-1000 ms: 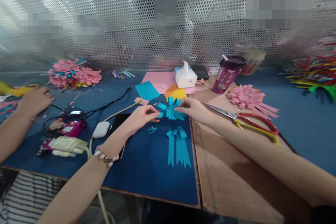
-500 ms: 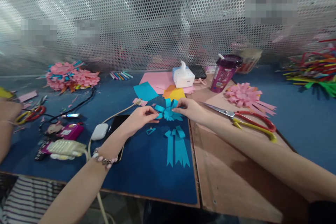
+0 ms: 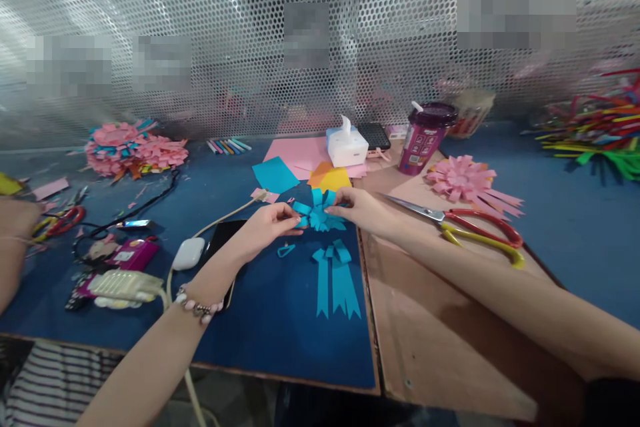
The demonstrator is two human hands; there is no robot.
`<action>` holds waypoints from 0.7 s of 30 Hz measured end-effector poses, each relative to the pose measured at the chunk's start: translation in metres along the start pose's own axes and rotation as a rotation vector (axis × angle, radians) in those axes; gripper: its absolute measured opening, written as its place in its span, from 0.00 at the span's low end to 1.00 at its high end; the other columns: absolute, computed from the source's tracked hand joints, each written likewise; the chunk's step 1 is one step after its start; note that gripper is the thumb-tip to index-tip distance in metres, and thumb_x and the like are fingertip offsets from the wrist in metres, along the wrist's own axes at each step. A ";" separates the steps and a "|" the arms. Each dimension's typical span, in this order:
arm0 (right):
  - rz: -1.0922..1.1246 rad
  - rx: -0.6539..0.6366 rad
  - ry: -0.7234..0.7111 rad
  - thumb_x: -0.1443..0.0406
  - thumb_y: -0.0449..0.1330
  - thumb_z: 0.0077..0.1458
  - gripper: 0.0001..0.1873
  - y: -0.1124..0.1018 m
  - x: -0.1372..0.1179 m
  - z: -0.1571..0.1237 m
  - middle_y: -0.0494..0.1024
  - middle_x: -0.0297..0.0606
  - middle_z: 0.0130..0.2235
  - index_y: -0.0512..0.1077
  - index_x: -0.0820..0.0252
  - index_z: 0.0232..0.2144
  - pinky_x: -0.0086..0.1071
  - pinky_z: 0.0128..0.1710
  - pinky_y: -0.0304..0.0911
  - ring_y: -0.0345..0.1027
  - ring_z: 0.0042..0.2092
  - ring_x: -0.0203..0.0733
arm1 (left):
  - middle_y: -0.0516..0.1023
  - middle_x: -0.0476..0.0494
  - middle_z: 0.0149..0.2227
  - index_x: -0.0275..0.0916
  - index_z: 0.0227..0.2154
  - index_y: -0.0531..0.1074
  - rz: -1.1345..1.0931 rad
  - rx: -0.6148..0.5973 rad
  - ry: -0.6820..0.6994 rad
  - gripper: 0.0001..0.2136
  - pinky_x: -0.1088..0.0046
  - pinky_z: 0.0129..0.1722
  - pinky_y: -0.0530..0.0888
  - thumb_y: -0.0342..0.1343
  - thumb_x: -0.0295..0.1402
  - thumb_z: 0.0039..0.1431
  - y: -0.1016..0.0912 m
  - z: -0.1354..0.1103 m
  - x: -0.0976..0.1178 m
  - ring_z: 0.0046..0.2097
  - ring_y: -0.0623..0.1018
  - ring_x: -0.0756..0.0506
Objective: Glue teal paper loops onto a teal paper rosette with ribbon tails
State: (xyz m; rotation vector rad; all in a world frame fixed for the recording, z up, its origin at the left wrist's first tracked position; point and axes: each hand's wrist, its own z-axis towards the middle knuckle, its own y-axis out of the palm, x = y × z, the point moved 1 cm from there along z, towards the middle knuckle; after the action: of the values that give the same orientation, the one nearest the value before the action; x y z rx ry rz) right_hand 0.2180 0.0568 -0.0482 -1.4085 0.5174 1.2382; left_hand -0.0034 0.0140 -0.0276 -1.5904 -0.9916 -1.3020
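Observation:
A teal paper flower (image 3: 317,211) of looped strips sits just above the blue mat (image 3: 280,320). My left hand (image 3: 270,222) pinches its left side and my right hand (image 3: 361,208) pinches its right side, fingers closed on the loops. Just below lies a teal paper ribbon (image 3: 336,276) with forked tails, and a small teal loop (image 3: 287,250) rests under my left hand. A beaded bracelet (image 3: 198,305) circles my left wrist.
Red and yellow scissors (image 3: 467,229) and a pink paper flower (image 3: 463,179) lie right. Behind are a tissue box (image 3: 346,144), purple cup (image 3: 423,139), teal and orange sheets (image 3: 300,177). Left: phone (image 3: 220,240), white mouse (image 3: 189,253), cables, another person's arm (image 3: 13,240).
My hands stay on the teal flower with only slight shifts. The person's hand at the left has pulled back toward the edge.

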 end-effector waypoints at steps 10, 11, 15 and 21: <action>0.003 0.003 -0.005 0.55 0.63 0.47 0.15 0.000 0.003 0.001 0.71 0.33 0.29 0.67 0.60 0.27 0.31 0.32 0.58 0.64 0.31 0.37 | 0.72 0.45 0.33 0.34 0.30 0.70 -0.007 0.003 -0.003 0.07 0.63 0.47 0.75 0.60 0.32 0.51 0.001 0.001 0.000 0.39 0.76 0.47; 0.002 0.004 -0.007 0.55 0.63 0.47 0.15 0.000 0.004 0.001 0.71 0.33 0.29 0.67 0.60 0.27 0.31 0.32 0.58 0.64 0.31 0.37 | 0.73 0.45 0.34 0.34 0.30 0.69 -0.011 0.007 -0.010 0.07 0.63 0.47 0.75 0.60 0.32 0.51 0.001 0.001 0.000 0.39 0.76 0.47; -0.001 0.007 -0.015 0.55 0.63 0.47 0.15 0.000 0.003 0.001 0.72 0.33 0.29 0.67 0.60 0.27 0.32 0.32 0.58 0.64 0.32 0.37 | 0.74 0.45 0.34 0.37 0.30 0.63 -0.052 0.035 -0.038 0.11 0.61 0.47 0.74 0.61 0.31 0.50 0.002 0.001 0.002 0.40 0.78 0.46; -0.004 0.010 -0.018 0.55 0.63 0.47 0.15 -0.001 0.002 0.001 0.72 0.33 0.29 0.67 0.60 0.27 0.32 0.32 0.58 0.64 0.31 0.37 | 0.75 0.45 0.35 0.38 0.31 0.59 -0.099 0.049 -0.041 0.14 0.59 0.46 0.74 0.62 0.31 0.50 0.003 0.000 0.005 0.40 0.78 0.45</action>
State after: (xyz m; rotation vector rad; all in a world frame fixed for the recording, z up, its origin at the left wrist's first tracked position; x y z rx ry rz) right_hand 0.2192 0.0590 -0.0492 -1.3881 0.5070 1.2427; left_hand 0.0000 0.0131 -0.0235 -1.5531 -1.1317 -1.3067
